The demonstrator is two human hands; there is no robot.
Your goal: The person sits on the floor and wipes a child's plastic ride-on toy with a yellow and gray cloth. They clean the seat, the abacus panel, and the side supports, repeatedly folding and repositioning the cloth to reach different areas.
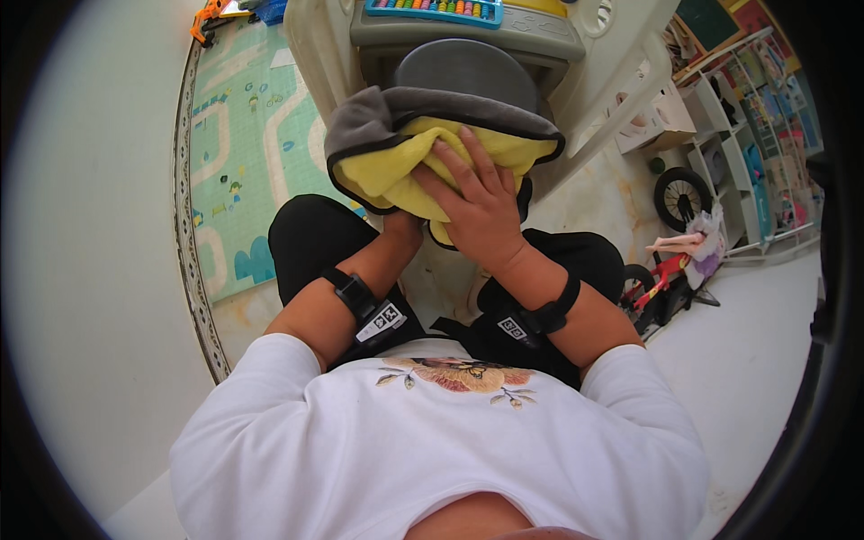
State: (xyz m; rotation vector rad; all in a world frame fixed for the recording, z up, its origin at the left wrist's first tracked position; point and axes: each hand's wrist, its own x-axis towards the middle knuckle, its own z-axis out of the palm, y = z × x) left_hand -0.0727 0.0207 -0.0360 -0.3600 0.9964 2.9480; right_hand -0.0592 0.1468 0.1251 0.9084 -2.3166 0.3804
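A plush cloth (378, 162), yellow on one face and grey on the other with black edging, is bunched up in front of me. My right hand (476, 209) is on its yellow side, fingers spread across a fold and thumb hidden. Below the cloth's left part is my left hand (403, 226); its fingers are covered, so its hold cannot be seen. Just behind the cloth rises a dark grey, rounded plastic panel (466, 64), perhaps a chair's seat or backrest; the cloth hides its lower part.
A children's plastic desk (466, 34) with a blue-framed bead abacus (432, 8) stands ahead. On the left lies a printed green play mat (250, 155). To the right are a red balance bike (665, 277), a doll (695, 246), a cardboard box (655, 118) and shelves (732, 145).
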